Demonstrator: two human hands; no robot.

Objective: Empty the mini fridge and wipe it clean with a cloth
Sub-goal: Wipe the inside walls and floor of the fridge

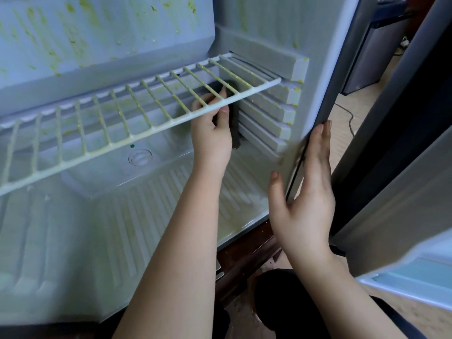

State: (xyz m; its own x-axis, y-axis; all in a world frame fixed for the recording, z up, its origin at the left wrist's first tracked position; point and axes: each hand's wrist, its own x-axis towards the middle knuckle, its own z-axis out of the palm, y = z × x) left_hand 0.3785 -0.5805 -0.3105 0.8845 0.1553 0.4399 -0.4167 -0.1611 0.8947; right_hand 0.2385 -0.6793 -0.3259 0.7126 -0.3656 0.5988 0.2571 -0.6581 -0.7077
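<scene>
The left hand [211, 137] reaches beneath the wire shelf [137, 113], fingers curled round a dark cloth [235, 128] pressed against the ribbed right wall [266, 118] of the emptied mini fridge [122, 216], likely to scrub its grooves. The right hand [303, 199], fingers straight, lies flat on the front frame [318, 69], probably to steady the cabinet. Yellow-green smears [73, 40] on the back wall suggest much wiping remains.

— What sat low down, near the front?
— A dark brown stand [247, 255], glossy wood, its top speckled with crumbs.
— And further back?
— A tan floor [364, 99]. A thin dark cable [350, 121] curled across it. A grey cabinet [367, 57] stood toward the floor's far edge, with something white, perhaps a plug [404, 41], just beyond.
</scene>
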